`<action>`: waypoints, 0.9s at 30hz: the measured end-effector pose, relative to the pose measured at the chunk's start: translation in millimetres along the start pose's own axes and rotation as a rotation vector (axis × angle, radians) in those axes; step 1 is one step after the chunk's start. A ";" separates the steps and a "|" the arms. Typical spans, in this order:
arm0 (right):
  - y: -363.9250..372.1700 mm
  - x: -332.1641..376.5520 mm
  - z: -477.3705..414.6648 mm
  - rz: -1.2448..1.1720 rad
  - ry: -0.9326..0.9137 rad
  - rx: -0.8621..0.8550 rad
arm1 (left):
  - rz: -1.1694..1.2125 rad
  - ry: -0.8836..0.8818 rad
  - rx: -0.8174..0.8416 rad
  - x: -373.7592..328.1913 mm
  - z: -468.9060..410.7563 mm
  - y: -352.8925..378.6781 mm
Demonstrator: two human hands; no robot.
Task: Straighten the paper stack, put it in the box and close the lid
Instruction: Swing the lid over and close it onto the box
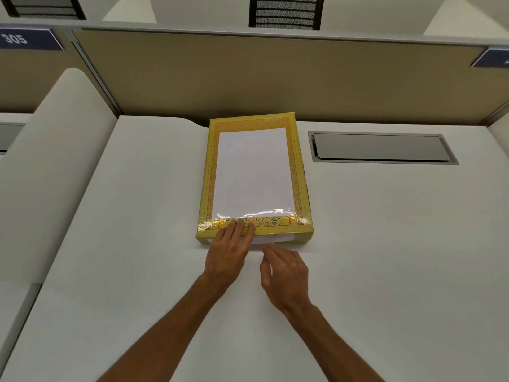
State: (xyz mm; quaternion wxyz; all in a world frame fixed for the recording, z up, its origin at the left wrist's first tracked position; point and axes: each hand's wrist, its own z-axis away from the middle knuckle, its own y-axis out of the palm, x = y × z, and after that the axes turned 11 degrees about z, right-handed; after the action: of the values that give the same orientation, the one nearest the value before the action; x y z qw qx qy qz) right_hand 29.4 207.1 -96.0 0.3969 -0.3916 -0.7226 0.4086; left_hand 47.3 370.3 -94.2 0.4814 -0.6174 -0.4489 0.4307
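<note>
Paper (253,172) lies in the yellow box (298,177) at the desk's (385,244) far middle, showing through the lid's (249,124) clear window, with a white edge poking out at the near side. Left hand (227,253) presses flat on the lid's near rim; right hand (285,271) hovers loosely open, holding nothing, just beside that edge. Closing looks like the step in hand; next, tuck the edge in and press the lid down

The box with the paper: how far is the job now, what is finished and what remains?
Mostly done: the paper shows through the clear window of the lid, which lies down on the yellow box. In hand: the left hand presses the lid's near edge; the right hand hovers beside it. Left: a white edge sticks out at the front, so tuck it in and shut fully.
</note>
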 end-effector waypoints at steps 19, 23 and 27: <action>-4.0 -72.0 -55.4 -0.125 0.428 0.215 | 0.868 -0.729 -0.021 52.8 -6.6 -18.6; -2.5 -73.7 -48.7 -0.160 0.453 0.228 | 0.835 -0.741 -0.024 46.9 -9.2 -19.3; -3.5 -73.9 -51.4 -0.162 0.471 0.263 | 0.830 -0.740 -0.019 49.6 -8.2 -16.8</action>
State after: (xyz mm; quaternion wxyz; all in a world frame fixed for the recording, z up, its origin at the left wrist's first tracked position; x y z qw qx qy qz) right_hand 102.5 154.5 -93.5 0.6327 -0.3618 -0.5802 0.3637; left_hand 64.1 418.9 -81.2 0.0757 -0.5544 -0.3110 0.7682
